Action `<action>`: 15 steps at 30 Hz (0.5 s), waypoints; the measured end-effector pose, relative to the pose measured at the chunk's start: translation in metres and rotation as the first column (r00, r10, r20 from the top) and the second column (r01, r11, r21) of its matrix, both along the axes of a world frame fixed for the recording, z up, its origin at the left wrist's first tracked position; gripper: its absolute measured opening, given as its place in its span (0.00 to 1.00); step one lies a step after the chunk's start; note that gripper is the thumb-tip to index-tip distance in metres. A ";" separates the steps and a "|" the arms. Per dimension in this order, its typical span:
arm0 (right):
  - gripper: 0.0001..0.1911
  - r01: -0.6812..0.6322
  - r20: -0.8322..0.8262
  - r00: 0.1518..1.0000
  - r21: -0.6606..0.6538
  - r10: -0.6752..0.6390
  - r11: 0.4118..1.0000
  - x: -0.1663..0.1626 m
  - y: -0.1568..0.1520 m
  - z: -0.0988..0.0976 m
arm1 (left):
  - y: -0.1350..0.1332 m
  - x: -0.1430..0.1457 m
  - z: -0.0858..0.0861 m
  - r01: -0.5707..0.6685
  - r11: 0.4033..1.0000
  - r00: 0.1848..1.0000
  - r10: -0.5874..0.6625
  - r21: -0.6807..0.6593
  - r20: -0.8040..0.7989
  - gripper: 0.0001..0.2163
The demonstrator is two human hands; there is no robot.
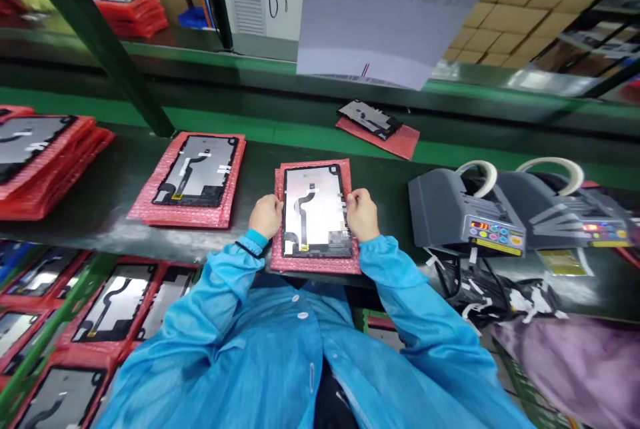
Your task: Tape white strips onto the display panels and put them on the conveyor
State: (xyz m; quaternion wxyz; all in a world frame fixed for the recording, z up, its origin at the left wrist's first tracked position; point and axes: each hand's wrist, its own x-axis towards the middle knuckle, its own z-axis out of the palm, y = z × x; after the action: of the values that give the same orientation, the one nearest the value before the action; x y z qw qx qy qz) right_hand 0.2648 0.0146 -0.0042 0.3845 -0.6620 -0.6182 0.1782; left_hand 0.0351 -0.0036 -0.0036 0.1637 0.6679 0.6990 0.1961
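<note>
A tablet screen (325,212), its silver back up with a dark ribbon cable and a black border, lies on red bubble-wrap bags (316,265) in front of me. My left hand (267,216) is closed at the screen's left edge, fingers curled. On the opposite side, my right hand (363,214) pinches the right edge near the small tabs. Both fingertips are partly hidden. Another tablet screen (205,166) rests on its own red bubble wrap to the left.
Two grey tape dispensers (465,216) stand on the right of the dark bench (255,172). A screen on red wrap (370,117) lies at the back. Stacked red bags (65,169) sit far left, with screens in crates below. A monitor (385,22) hangs overhead.
</note>
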 end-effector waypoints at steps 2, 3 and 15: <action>0.05 -0.021 -0.197 0.980 -0.086 0.004 0.996 -0.009 0.004 0.008 | -0.004 -0.003 0.012 -0.043 0.999 0.999 0.044 -0.032 0.010 0.07; 0.06 -0.051 -0.289 0.957 -0.103 0.019 0.993 -0.019 0.008 0.013 | -0.005 -0.010 0.020 -0.068 0.997 0.998 0.068 -0.048 0.014 0.07; 0.07 -0.395 -0.155 0.918 -0.257 0.365 0.882 -0.268 0.093 0.052 | 0.040 -0.218 0.092 -0.455 0.890 0.888 0.457 0.046 -0.056 0.14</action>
State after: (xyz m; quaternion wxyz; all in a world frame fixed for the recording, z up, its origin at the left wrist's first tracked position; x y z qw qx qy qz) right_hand -0.0037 0.1079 0.0474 0.2746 -0.5659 -0.6835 0.3703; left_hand -0.1828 0.0367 0.0888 0.0798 0.4939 0.8380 0.2180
